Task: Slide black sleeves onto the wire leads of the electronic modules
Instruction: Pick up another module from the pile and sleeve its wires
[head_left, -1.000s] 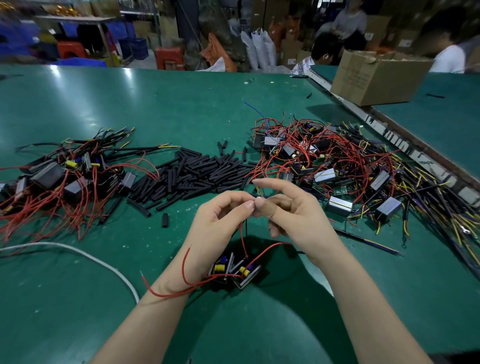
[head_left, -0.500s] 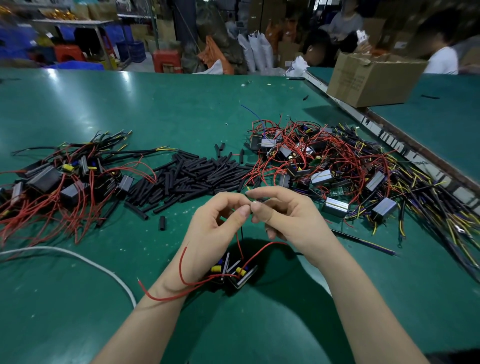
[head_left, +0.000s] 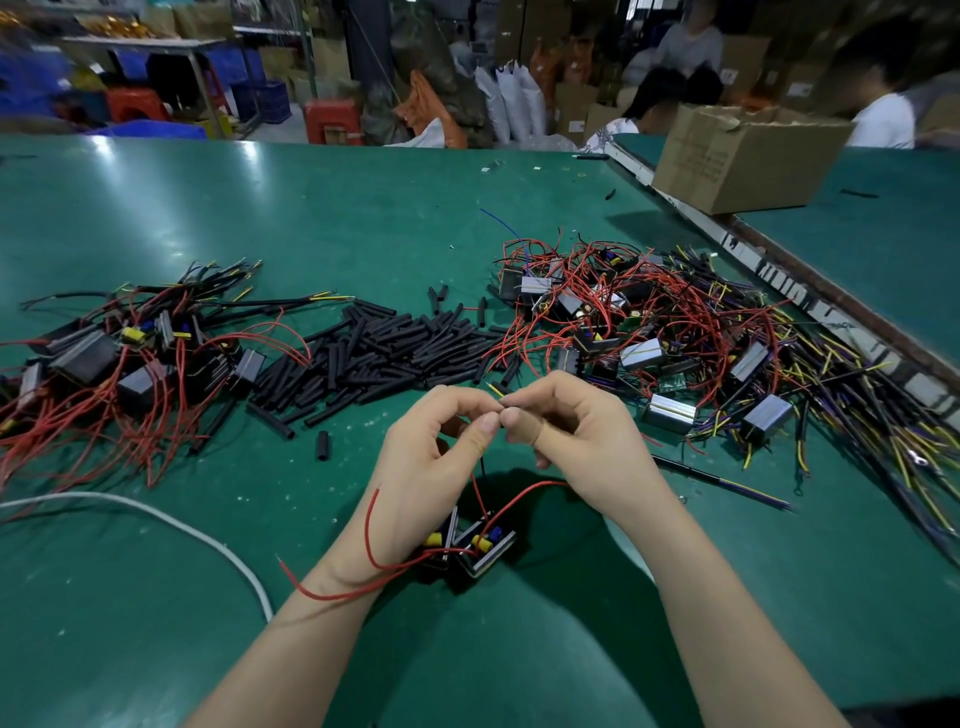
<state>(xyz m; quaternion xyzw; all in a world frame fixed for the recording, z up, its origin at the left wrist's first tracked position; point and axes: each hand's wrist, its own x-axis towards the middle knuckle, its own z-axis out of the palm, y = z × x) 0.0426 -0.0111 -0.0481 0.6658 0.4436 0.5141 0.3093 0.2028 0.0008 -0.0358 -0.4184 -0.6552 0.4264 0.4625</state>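
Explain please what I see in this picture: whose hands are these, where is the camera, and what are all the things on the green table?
There is no machine here. A person wears a camera on the head, so you look forward and down at their own two bare hands.

The left hand and right hand meet fingertip to fingertip and pinch something thin between them; a yellow wire tip sticks out just above. It seems to be a lead getting a sleeve, but the fingers hide this. Below the hands, small modules with red wires hang or rest.

On the green table lie a pile of black sleeves in the middle, modules with red wires on the left, a larger tangle on the right, and a white cable. A cardboard box stands further back.
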